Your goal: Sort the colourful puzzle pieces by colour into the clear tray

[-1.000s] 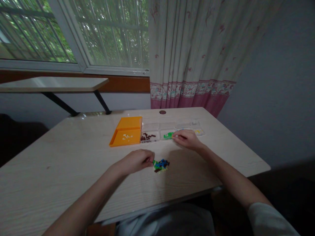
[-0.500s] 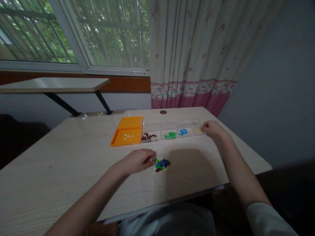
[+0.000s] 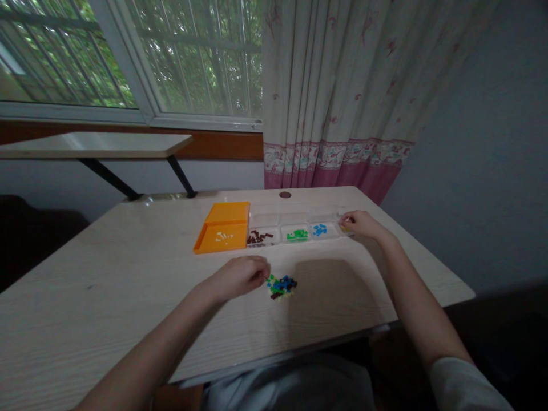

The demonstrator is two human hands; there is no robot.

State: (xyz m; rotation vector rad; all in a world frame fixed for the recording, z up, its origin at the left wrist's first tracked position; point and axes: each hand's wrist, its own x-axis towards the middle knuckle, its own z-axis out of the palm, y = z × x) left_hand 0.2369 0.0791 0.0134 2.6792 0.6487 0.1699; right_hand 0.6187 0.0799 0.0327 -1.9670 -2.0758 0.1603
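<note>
A small heap of mixed coloured pieces (image 3: 281, 286) lies on the wooden table (image 3: 128, 285). My left hand (image 3: 238, 276) rests just left of the heap, fingers curled in a pinch at its edge. Behind the heap a clear divided tray (image 3: 299, 220) holds brown pieces (image 3: 258, 236), green pieces (image 3: 297, 234) and blue pieces (image 3: 319, 229) in separate compartments. My right hand (image 3: 362, 224) is at the tray's right end, over the compartment there, with its fingers bent and pinched together. What the fingers of either hand hold is too small to make out.
An orange lid (image 3: 223, 227) with a few pale pieces in it lies left of the clear tray. A cable hole (image 3: 285, 194) sits near the table's far edge. Behind are a window, a floral curtain (image 3: 338, 91) and a second tabletop (image 3: 94, 144).
My right hand moved from the green compartment to the tray's right end, then edged slightly back left. Blue pieces came into sight. My left hand stayed beside the heap.
</note>
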